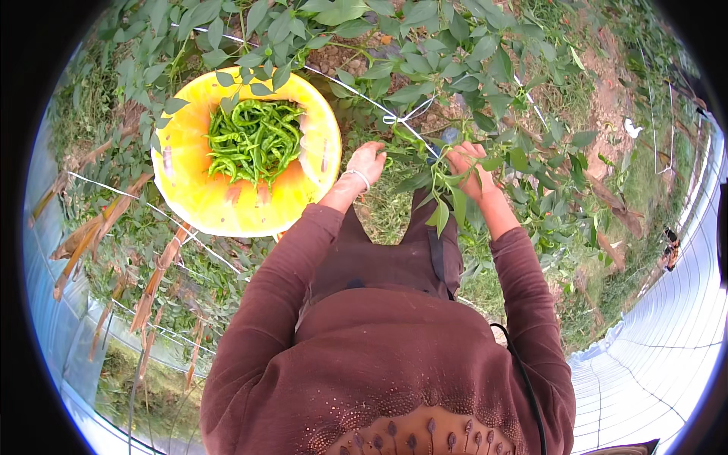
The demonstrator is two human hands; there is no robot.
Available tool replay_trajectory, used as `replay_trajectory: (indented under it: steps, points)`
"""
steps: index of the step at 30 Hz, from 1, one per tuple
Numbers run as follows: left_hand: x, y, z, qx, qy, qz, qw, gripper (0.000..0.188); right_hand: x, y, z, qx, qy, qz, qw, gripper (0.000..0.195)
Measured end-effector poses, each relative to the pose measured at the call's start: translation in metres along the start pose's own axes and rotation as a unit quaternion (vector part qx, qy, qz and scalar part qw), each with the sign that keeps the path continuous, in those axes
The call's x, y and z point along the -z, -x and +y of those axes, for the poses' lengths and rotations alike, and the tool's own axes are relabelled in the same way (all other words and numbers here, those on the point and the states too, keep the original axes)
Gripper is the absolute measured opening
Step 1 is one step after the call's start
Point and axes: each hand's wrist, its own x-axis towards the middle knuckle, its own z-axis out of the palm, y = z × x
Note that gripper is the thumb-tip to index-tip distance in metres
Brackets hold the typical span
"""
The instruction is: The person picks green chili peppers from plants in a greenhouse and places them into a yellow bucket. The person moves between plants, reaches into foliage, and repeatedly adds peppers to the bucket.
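Note:
My left hand (367,165), with a pale bangle at the wrist, is beside the pepper plant, its fingers curled near the leaves; whether it grips anything is unclear. My right hand (469,168) is among the leaves of a pepper plant (441,182), fingers bent and partly covered by foliage, so its hold cannot be made out. A green chili pepper (405,135) hangs between and above the hands, near a knotted white string (398,119). Left of my left hand stands a round yellow container (187,199) with a heap of long green chili peppers (256,139) in it.
White support strings (352,90) run through the pepper plants above the hands. Wooden stakes (159,273) with string tied to them stand at the left. More foliage (546,187) and stakes are at the right. Translucent greenhouse sheeting (648,358) curves along the right side.

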Motion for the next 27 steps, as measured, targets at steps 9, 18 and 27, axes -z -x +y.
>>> replay_trajectory:
  steps: [9, 18, 27]
  points:
    - [-0.062, -0.095, -0.007, 0.189, 0.331, 0.043, 0.924, 0.030, -0.010, 0.007, -0.013, 0.023, -0.049, 0.046, 0.997, 0.006]
    - [-0.044, -0.081, 0.005, 0.058, 0.239, 0.071, 0.967, 0.026, -0.002, -0.016, -0.002, -0.010, -0.034, 0.054, 0.998, 0.018]
    - [-0.025, -0.115, 0.057, -0.022, -0.366, 0.058, 0.928, 0.026, -0.006, -0.028, -0.008, 0.003, -0.027, 0.109, 0.994, 0.020]
